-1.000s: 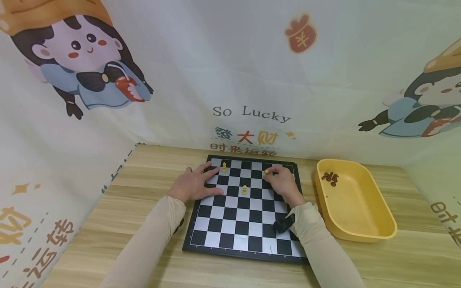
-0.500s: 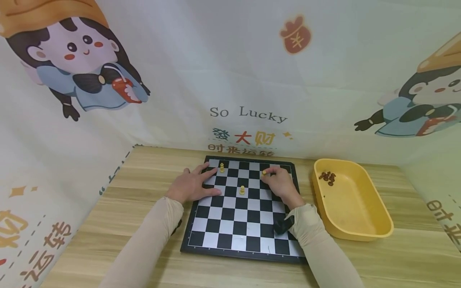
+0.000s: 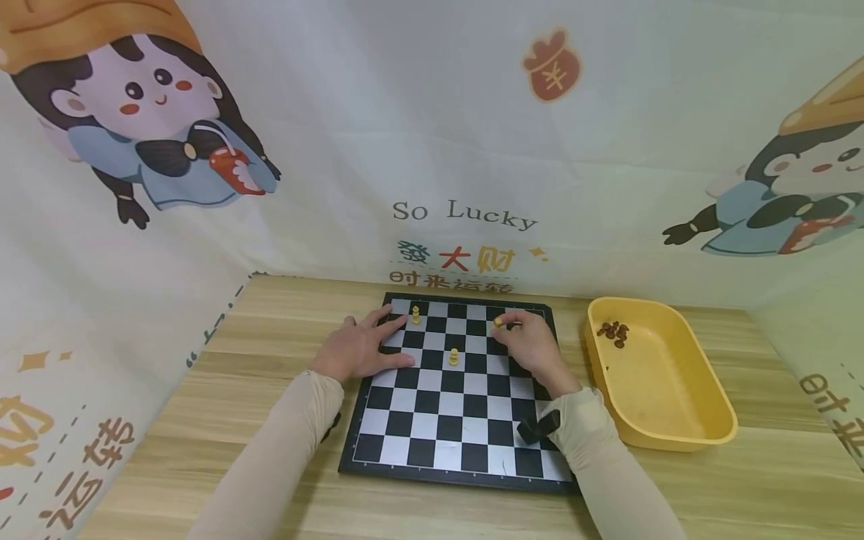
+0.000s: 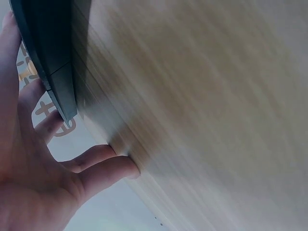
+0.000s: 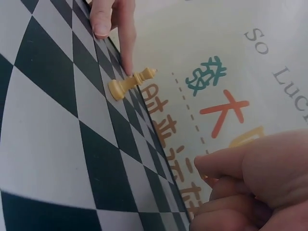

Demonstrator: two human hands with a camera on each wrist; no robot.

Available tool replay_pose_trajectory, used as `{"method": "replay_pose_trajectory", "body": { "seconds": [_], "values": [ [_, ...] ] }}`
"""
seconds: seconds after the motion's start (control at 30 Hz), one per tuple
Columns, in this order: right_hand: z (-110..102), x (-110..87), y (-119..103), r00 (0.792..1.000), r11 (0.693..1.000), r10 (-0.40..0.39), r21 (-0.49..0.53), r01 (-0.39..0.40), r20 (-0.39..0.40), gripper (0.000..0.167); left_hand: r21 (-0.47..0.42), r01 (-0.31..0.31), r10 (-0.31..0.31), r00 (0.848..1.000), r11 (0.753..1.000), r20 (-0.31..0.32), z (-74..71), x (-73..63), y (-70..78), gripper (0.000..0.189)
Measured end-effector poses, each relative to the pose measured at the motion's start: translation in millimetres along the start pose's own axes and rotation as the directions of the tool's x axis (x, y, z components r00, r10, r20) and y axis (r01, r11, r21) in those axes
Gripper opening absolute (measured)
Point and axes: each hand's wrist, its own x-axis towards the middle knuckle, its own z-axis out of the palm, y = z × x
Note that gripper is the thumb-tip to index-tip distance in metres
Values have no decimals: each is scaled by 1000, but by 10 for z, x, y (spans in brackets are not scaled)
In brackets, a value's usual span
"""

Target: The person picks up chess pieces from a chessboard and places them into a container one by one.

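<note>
A black-and-white chessboard (image 3: 451, 428) lies on the wooden table. My left hand (image 3: 364, 349) rests over its left edge with fingers spread; in the left wrist view, two fingers of that hand (image 4: 36, 178) touch the table beside the board. A pale yellow chess piece (image 3: 415, 314) stands by my left fingertips. Nearer the middle is a shorter yellow piece (image 3: 454, 357). Over the far right squares my right hand (image 3: 532, 343) pinches a small yellow chess piece (image 3: 498, 322), mostly hidden by the fingers. The right wrist view shows curled fingers of this hand (image 5: 245, 183).
To the board's right stands a yellow plastic tray (image 3: 664, 439) with several dark brown pieces (image 3: 613, 333) in its far left corner. A printed cloth (image 3: 324, 150) hangs behind the table (image 3: 223, 375). A black wrist camera (image 3: 538, 427) sits above the board's near right squares.
My right wrist has turned and shifted slightly to the right, still holding the piece. My left hand stays in place on the board. The head view has shifted a little.
</note>
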Motion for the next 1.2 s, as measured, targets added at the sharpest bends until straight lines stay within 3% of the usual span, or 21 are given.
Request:
{"method": "replay_pose_trajectory", "body": {
  "seconds": [0.33,0.57,0.93,1.2],
  "values": [
    [-175,-108,-31,998,997,-57,47,58,-7,33,11,1,-1,1000,1000,1,-10,3,-2,90],
    [-363,-213,-77,993,994,-98,-47,101,61,31,20,1,-1,1000,1000,3,-7,6,-3,90],
    [-684,-350,-54,980,991,-56,-106,77,189,31,25,0,0,1000,1000,3,-2,6,-12,91],
    [-955,-462,-25,984,991,-37,-123,59,176,34,25,-3,3,1000,1000,2,7,7,-19,91]
  ]
}}
